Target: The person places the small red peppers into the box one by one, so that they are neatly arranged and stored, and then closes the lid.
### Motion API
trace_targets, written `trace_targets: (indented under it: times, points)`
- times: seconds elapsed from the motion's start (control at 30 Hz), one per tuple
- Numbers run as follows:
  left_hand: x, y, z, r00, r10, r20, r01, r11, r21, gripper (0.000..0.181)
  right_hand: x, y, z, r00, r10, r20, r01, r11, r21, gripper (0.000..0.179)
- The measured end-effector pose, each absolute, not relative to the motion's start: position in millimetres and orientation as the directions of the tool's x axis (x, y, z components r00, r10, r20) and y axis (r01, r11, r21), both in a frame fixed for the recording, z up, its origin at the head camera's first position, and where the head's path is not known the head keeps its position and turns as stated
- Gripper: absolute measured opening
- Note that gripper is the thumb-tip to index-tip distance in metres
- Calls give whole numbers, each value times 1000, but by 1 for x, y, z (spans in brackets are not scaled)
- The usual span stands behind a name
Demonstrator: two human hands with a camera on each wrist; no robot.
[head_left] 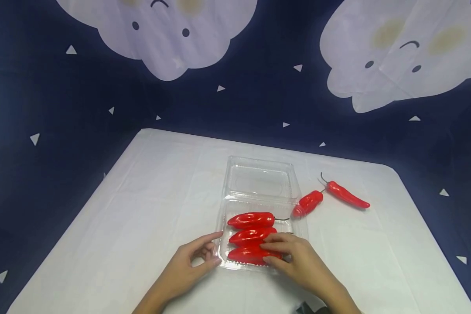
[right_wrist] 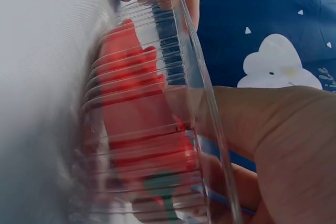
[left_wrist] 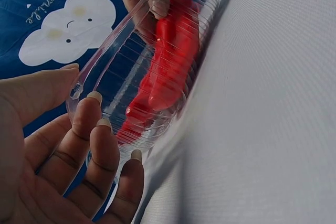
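A clear plastic clamshell box [head_left: 221, 226] sits on the table with its lid [head_left: 259, 179] folded back. Three red chili peppers lie side by side in it: a far one [head_left: 253, 220], a middle one [head_left: 247, 237] and a near one [head_left: 245, 254]. My left hand [head_left: 190, 261] holds the box's left edge, with the thumb at the rim and curled fingers against the side wall in the left wrist view. Inside the box, my right hand [head_left: 300, 257] grips the stem end of the near pepper, its fingers partly covering that pepper and the middle one.
Right of the box lie two more red chili peppers, one [head_left: 309, 202] close against the box's edge and another [head_left: 347, 195] farther right. The table has a white cover [head_left: 141, 209]. Behind it hangs a dark blue cloth [head_left: 259, 104] printed with clouds.
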State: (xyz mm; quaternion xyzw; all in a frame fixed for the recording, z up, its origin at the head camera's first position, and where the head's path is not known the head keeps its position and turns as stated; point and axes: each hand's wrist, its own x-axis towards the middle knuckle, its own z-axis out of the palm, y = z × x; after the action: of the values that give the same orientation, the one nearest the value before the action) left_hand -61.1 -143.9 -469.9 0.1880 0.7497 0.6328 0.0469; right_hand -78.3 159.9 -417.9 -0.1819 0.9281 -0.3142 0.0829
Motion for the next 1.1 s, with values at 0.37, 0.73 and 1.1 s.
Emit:
trace_targets:
  times: [0.37,0.73,1.1]
  points:
    - [-61,-143,-469,-924,338,176,232,131,964,51,-77,168,-414,-931,-354,92,-342,754,-561,44]
    - [-61,-143,-470,-921,338,193,246,124,961,51,-91,218,-414,-928,-213,307,-368,658,-656,44]
    - [-62,-143,-471,-923,339,182,235,122,964,51,-106,280,-433,-959,58,277,-200,555,-808,36]
